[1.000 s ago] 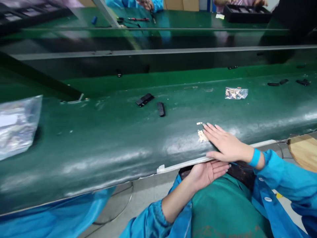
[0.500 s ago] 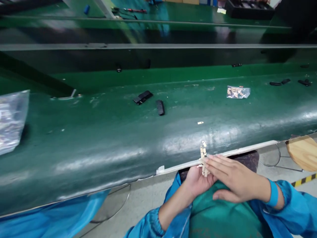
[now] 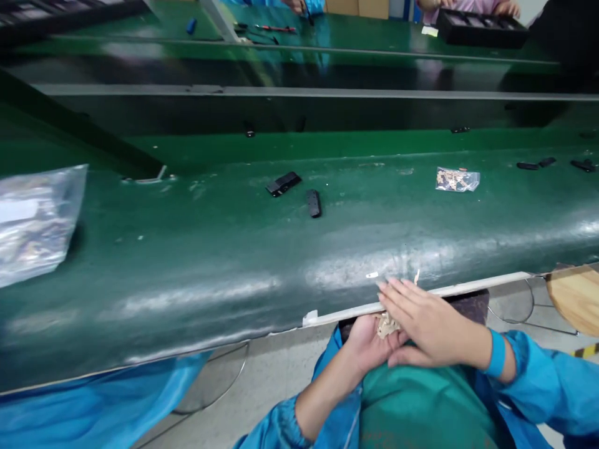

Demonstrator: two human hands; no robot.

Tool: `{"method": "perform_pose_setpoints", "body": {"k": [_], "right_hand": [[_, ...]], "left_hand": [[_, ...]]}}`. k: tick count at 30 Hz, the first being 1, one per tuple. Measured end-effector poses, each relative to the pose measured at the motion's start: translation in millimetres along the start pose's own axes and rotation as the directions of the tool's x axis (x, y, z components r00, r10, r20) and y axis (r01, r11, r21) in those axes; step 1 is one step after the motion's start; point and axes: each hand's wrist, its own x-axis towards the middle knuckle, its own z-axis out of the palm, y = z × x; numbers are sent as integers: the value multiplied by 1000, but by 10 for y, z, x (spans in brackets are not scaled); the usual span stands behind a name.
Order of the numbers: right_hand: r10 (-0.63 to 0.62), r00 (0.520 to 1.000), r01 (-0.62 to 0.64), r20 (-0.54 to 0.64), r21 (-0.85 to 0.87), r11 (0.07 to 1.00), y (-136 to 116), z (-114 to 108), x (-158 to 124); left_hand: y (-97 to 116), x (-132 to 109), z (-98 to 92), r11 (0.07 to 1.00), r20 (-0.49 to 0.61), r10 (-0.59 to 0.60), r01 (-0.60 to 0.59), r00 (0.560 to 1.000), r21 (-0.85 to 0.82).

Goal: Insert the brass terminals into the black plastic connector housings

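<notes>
Just below the near table edge, my left hand (image 3: 365, 344) is cupped palm up and holds a small heap of flat beige pieces (image 3: 386, 325). My right hand (image 3: 425, 321) lies flat over the edge, its fingers stretched out together, partly above the left palm. What lies under the right fingers is hidden. Beyond its fingertips, one pale flat piece (image 3: 372, 275) rests on the green table (image 3: 210, 249). Another thin beige piece (image 3: 416, 277) shows just behind the right fingers.
Two black parts, one (image 3: 283, 184) beside the other (image 3: 314, 204), lie mid-table. A small clear bag (image 3: 457, 179) of beige pieces is farther right; a larger clear bag (image 3: 37, 224) is at left. Co-workers' hands show across the bench, near a black tray (image 3: 482, 30). A wooden stool (image 3: 573, 296) stands right.
Beige pieces at the table edge have been swept toward me into my left palm. My right hand has shifted slightly, and a loose piece has come closer to the edge. The view has shifted slightly.
</notes>
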Motion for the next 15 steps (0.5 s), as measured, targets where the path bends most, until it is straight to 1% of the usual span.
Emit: {"method": "perform_pose_setpoints", "body": {"k": [2, 4, 5, 6, 8, 9, 10, 13, 15], "right_hand": [[-34, 999, 34, -9, 16, 999, -108, 4, -126], [-50, 998, 50, -50, 14, 999, -92, -40, -182], [-15, 996, 15, -89, 2, 1000, -46, -64, -194], [49, 990, -51, -130, -14, 999, 12, -81, -202], [195, 960, -209, -200, -50, 977, 110, -69, -222], [237, 948, -256, -212, -67, 964, 127, -38, -238], [243, 948, -264, -203, -79, 961, 113, 7, -258], [134, 981, -144, -136, -66, 987, -70, 147, -331], [72, 990, -75, -125, -22, 997, -192, 166, -349]], "left_hand": [[12, -18, -5, 999, -10, -25, 25, 1000, -37], [25, -38, 2, 998, -15, -41, 40, 999, -55], [30, -45, 7, 997, -16, -49, 48, 999, -58], [35, -50, 11, 997, -16, -53, 52, 998, -59], [39, -47, 15, 996, -21, -61, 59, 998, -65], [40, -41, 13, 996, -24, -65, 63, 998, -69], [39, -34, 11, 995, -28, -63, 61, 998, -75], [32, -10, 6, 995, -34, -30, 27, 999, -93], [24, 0, 15, 995, -33, -13, 10, 999, -97]]}}
